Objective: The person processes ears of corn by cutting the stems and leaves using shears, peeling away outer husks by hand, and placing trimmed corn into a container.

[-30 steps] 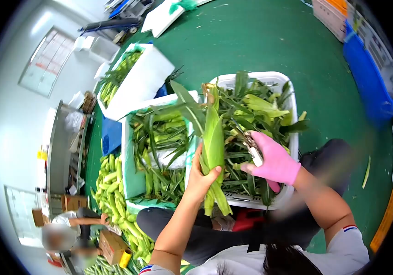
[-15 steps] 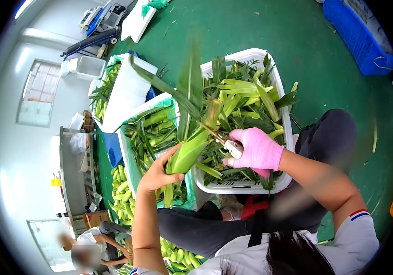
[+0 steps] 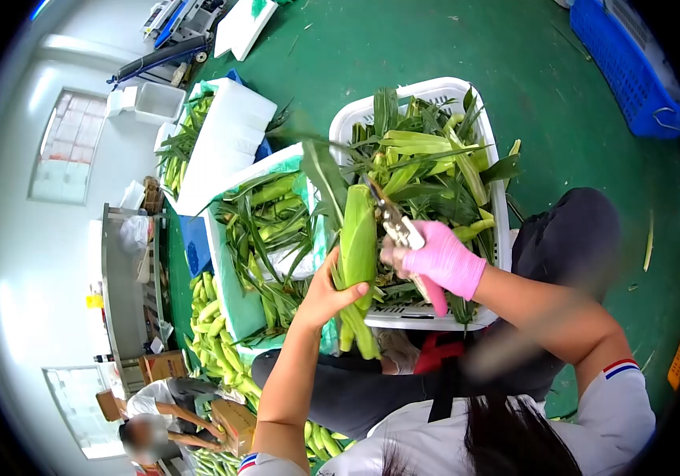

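Note:
My bare left hand (image 3: 330, 295) is closed around a green corn ear (image 3: 357, 238) in its husk, which stands nearly upright with a flat top. In my right hand (image 3: 435, 258), wearing a pink glove, is a pair of white-handled pruning shears (image 3: 400, 225). Their blades are beside the top of the ear. Beneath both hands is a white basket (image 3: 500, 214) heaped with husks and leaves. A foam box (image 3: 221, 274) lined with green plastic, holding corn and long leaves, stands to the left.
Unboxed corn ears (image 3: 217, 333) lie piled on the floor at the left. Another foam box (image 3: 225, 143) stands farther back. At the lower left, another person (image 3: 161, 408) bends by a cardboard box (image 3: 233, 420). A blue crate (image 3: 622, 71) is at the upper right.
The brown tip seen earlier no longer shows on the ear. My left hand has shifted right with the ear since the last frame, and the ear is more upright.

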Available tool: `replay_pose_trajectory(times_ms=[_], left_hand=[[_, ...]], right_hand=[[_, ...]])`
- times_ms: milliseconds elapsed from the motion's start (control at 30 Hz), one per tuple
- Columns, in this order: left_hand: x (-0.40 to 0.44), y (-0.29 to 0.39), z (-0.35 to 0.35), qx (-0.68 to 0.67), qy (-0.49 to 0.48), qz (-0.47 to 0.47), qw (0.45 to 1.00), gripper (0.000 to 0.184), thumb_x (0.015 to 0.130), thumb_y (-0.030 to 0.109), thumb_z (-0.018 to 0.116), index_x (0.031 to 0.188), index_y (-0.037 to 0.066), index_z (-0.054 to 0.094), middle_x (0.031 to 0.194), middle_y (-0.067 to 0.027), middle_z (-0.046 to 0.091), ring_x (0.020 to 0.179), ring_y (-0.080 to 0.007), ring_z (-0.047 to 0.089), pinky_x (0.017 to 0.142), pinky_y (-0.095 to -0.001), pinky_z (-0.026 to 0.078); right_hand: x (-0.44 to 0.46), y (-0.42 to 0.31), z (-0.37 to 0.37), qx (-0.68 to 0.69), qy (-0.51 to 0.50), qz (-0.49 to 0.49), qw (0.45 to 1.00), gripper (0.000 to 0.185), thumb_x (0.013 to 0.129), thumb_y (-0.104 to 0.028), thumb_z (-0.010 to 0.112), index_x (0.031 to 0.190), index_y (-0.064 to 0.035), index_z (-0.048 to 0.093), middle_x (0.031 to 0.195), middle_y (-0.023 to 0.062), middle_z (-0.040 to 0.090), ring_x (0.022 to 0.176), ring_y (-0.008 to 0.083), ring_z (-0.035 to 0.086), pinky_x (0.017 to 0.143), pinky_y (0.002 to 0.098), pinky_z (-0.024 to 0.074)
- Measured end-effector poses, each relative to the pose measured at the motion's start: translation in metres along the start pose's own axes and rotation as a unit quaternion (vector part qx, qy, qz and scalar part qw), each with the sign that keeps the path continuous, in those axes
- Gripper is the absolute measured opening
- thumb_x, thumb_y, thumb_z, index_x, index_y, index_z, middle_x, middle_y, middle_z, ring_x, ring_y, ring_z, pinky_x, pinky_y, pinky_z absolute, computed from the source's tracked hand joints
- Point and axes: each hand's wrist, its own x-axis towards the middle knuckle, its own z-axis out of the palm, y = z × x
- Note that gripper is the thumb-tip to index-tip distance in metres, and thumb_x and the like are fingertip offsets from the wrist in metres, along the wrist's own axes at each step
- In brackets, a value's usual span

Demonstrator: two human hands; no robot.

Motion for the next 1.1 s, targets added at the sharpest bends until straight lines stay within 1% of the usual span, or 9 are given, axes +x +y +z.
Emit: replay_pose_trajectory(times_ms=[67, 167, 333, 467, 567, 700, 900, 1033, 1100], left_hand=[[0.006, -0.009, -0.002, -0.039, -0.011, -0.001, 0.999, 0.094, 0.073, 0.036, 0.084, 0.146, -0.001, 0.038, 0.124, -0.0094, 0.059, 0.115, -0.0183, 0.055, 0.1, -0.0326, 0.043], [0.014, -0.001, -0.001, -0.13, 0.037, 0.026, 0.99, 0.085, 0.079, 0.055, 0.075, 0.138, 0.003, 0.043, 0.119, -0.0138, 0.063, 0.113, -0.0233, 0.059, 0.091, -0.037, 0.05], [0.033, 0.029, -0.01, -0.286, 0.165, 0.178, 0.927, 0.07, 0.08, 0.025, 0.083, 0.134, 0.005, 0.044, 0.131, -0.0149, 0.057, 0.118, -0.0277, 0.058, 0.1, -0.0421, 0.048], [0.038, 0.034, -0.016, -0.334, 0.216, 0.236, 0.887, 0.069, 0.084, 0.022, 0.078, 0.139, 0.006, 0.04, 0.141, -0.0128, 0.048, 0.128, -0.0278, 0.051, 0.109, -0.0473, 0.041], [0.04, 0.025, -0.005, -0.393, 0.247, 0.233, 0.855, 0.066, 0.087, 0.023, 0.074, 0.14, 0.007, 0.038, 0.142, -0.0131, 0.047, 0.132, -0.0277, 0.047, 0.111, -0.0485, 0.04], [0.041, 0.009, 0.034, -0.405, 0.287, 0.261, 0.828, 0.056, 0.087, 0.028, 0.072, 0.134, 0.012, 0.047, 0.139, -0.0125, 0.052, 0.134, -0.028, 0.047, 0.113, -0.0484, 0.039], [0.024, 0.011, 0.012, -0.229, 0.187, 0.42, 0.858, 0.065, 0.074, 0.028, 0.079, 0.131, 0.013, 0.05, 0.127, -0.0103, 0.056, 0.13, -0.0342, 0.048, 0.114, -0.0541, 0.033], [0.003, 0.026, -0.027, -0.209, 0.033, 0.491, 0.845, 0.066, 0.07, 0.029, 0.081, 0.126, 0.014, 0.05, 0.114, -0.0076, 0.055, 0.118, -0.0302, 0.054, 0.113, -0.0627, 0.032], [0.0, 0.033, -0.036, -0.181, -0.055, 0.511, 0.839, 0.072, 0.07, 0.051, 0.086, 0.12, 0.014, 0.05, 0.105, -0.0055, 0.057, 0.109, -0.027, 0.056, 0.113, -0.0611, 0.034]], right_hand=[[-0.002, -0.011, -0.001, 0.014, 0.021, 0.003, 1.0, 0.016, 0.087, -0.012, 0.069, 0.097, -0.0011, 0.062, 0.077, 0.0025, 0.062, 0.058, 0.0119, 0.058, 0.057, 0.0255, 0.0486], [-0.002, -0.006, -0.005, 0.065, 0.022, -0.016, 0.997, 0.019, 0.087, -0.008, 0.063, 0.104, -0.0004, 0.061, 0.081, 0.0042, 0.061, 0.066, 0.0137, 0.06, 0.065, 0.0284, 0.0504], [-0.01, 0.01, -0.007, 0.088, -0.042, 0.022, 0.995, 0.027, 0.085, -0.003, 0.055, 0.112, 0.0032, 0.055, 0.098, 0.0105, 0.064, 0.081, 0.0174, 0.062, 0.078, 0.0334, 0.053], [-0.015, 0.016, 0.005, 0.006, -0.018, 0.041, 0.999, 0.039, 0.091, -0.019, 0.069, 0.121, -0.0001, 0.052, 0.1, 0.0058, 0.062, 0.087, 0.0109, 0.06, 0.08, 0.0264, 0.0498], [-0.01, 0.012, 0.009, -0.009, -0.05, 0.113, 0.992, 0.037, 0.092, -0.017, 0.067, 0.121, -0.0007, 0.052, 0.099, 0.0043, 0.061, 0.087, 0.0103, 0.057, 0.079, 0.0263, 0.0493], [-0.001, 0.02, 0.003, -0.012, -0.111, 0.143, 0.983, 0.063, 0.094, -0.046, 0.062, 0.134, -0.0003, 0.045, 0.105, 0.0076, 0.059, 0.103, 0.0175, 0.058, 0.091, 0.0335, 0.0471], [-0.001, 0.018, -0.009, 0.122, -0.213, 0.193, 0.95, 0.074, 0.088, -0.06, 0.064, 0.134, -0.0049, 0.044, 0.109, 0.0059, 0.059, 0.109, 0.0172, 0.058, 0.097, 0.0352, 0.0443], [-0.012, 0.022, -0.003, 0.073, -0.29, 0.15, 0.942, 0.067, 0.088, -0.058, 0.066, 0.125, -0.0041, 0.053, 0.104, 0.0036, 0.059, 0.094, 0.0106, 0.058, 0.081, 0.0247, 0.0463], [-0.023, 0.018, 0.013, 0.129, -0.295, 0.137, 0.937, 0.049, 0.088, -0.053, 0.068, 0.101, -0.0069, 0.06, 0.094, 0.0013, 0.06, 0.075, 0.0065, 0.055, 0.064, 0.0208, 0.044]])
